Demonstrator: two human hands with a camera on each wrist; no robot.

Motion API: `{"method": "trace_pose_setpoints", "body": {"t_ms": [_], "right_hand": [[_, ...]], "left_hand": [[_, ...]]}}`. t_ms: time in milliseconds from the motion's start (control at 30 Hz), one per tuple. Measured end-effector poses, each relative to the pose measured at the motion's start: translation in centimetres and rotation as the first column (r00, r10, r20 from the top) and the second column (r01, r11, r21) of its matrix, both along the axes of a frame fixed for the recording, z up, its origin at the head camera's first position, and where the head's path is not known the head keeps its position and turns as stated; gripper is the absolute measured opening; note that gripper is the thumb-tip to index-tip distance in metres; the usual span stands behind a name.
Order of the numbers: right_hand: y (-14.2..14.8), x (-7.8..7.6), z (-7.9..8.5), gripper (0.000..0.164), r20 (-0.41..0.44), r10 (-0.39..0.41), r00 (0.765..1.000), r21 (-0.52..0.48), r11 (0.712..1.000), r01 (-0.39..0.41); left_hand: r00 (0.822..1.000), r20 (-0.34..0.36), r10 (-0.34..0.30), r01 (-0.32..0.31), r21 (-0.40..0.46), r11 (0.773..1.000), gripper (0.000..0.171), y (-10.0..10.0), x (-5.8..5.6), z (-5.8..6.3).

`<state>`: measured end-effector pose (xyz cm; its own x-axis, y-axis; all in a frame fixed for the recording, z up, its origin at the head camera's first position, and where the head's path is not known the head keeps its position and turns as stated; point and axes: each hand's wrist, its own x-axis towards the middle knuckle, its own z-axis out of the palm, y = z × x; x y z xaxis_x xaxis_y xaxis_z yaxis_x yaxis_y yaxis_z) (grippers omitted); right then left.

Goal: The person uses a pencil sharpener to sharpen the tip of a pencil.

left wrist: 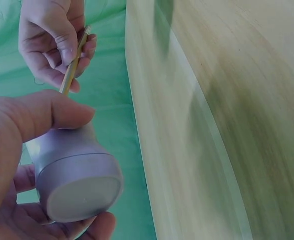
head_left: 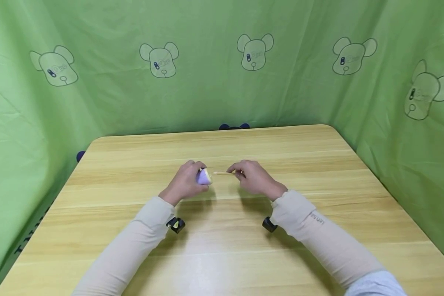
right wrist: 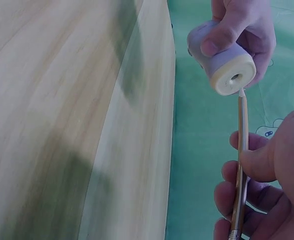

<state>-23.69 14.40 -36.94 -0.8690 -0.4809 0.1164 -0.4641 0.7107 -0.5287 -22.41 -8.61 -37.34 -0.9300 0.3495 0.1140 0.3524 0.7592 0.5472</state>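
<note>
A lilac pencil sharpener [head_left: 204, 176] with a cream end is held in the left hand [head_left: 186, 181], above the table's middle. In the left wrist view, the thumb lies over the sharpener [left wrist: 76, 167] and the fingers curl beneath it. A pencil [head_left: 223, 173] is pinched by the right hand [head_left: 255, 179], its point towards the sharpener. The right wrist view shows the pencil [right wrist: 242, 122] with its pale tip close to the rim of the cream face [right wrist: 226, 86], beside the round hole. Whether tip and face touch, I cannot tell.
Both hands are over a wooden table [head_left: 222, 246]. Green curtains [head_left: 207, 98] printed with bear heads hang behind the table and along its sides. A black wrist device [head_left: 176, 225] is under the left cuff, and another black device [head_left: 269, 225] under the right.
</note>
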Motion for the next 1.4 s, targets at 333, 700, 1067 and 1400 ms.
{"method": "trace_pose_setpoints", "body": {"t_ms": [333,700,1067,1400], "right_hand": [[-0.23,0.4,0.25,0.024,-0.042,0.036,0.998,0.006,0.999,-0.036],[-0.3,0.43,-0.01,0.024,-0.114,0.093,0.989,0.054,0.995,-0.087],[-0.44,0.64,0.31,0.027,-0.112,0.102,0.989,0.08,0.992,-0.093],[-0.59,0.7,0.11,0.027,-0.115,0.125,0.985,0.076,0.99,-0.117]], "left_hand": [[1.0,-0.002,-0.009,0.009,-0.013,1.0,0.055,0.17,0.15,0.18],[1.0,-0.019,-0.024,0.024,-0.024,0.999,0.055,0.44,0.39,0.18],[0.998,-0.032,-0.047,0.046,-0.04,0.998,0.056,0.72,0.35,0.28],[0.998,-0.018,-0.053,0.051,-0.059,0.997,0.057,0.85,0.39,0.33]]}}
